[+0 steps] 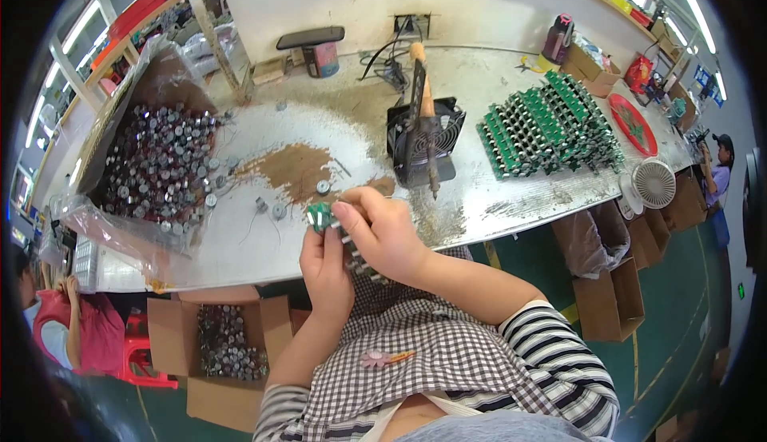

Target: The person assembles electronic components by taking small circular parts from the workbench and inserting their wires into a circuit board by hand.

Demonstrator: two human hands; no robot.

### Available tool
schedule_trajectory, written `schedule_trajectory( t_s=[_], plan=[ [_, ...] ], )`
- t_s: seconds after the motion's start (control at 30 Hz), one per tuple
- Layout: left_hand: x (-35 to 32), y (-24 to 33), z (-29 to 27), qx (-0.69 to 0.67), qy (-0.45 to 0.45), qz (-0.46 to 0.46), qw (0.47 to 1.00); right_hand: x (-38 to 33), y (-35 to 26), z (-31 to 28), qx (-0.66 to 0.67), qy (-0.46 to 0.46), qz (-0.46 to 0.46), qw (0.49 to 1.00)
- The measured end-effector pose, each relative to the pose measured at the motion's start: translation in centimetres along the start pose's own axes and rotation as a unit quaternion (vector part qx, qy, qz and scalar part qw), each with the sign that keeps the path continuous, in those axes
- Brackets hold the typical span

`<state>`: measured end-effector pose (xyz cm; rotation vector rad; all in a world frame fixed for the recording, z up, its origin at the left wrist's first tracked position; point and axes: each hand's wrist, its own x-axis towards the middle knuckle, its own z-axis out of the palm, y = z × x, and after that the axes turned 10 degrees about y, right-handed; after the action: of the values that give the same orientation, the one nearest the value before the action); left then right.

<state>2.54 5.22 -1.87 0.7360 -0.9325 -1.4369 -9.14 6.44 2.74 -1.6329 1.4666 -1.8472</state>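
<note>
In front of my chest, over the table's near edge, I hold a green circuit board strip [319, 215] with silvery parts along it. My left hand [326, 270] grips it from below, fingers closed. From the right, my right hand [385, 232] closes on it with thumb and forefinger; its hand hides much of the strip. Just beyond, a small round metal motor [323, 187] lies on the table. Two more motors [279, 211] with thin wires sit left of my hands. A soldering iron [432, 154] slants tip-down on a stand by a square black fan [423, 130].
A plastic-lined box of motors [80, 210] stands at the left. Stacked green boards [551, 126] fill the right, near a red plate [653, 134] and a white fan [653, 184]. Cardboard boxes [220, 406] sit below the table. Two people [88, 326] are farther off, left and right.
</note>
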Motion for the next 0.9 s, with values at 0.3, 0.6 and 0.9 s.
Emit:
schedule_trajectory(
  t_s=[0.3, 0.6, 0.9],
  plan=[
    [2.6, 1.9, -0.5, -0.112, 0.049, -0.189, 0.974, -2.2, 2.1, -0.7, -0.115, -0.001, -0.238, 0.965],
    [2.7, 1.8, 0.0, -0.119, 0.121, -0.292, 0.941, -2.1, 2.3, 0.2, -0.063, -0.020, -0.188, 0.980],
    [1.1, 0.1, -1.9, -0.060, 0.064, -0.219, 0.972, -0.8, 1.9, -0.3, -0.092, 0.025, -0.303, 0.948]
  ],
)
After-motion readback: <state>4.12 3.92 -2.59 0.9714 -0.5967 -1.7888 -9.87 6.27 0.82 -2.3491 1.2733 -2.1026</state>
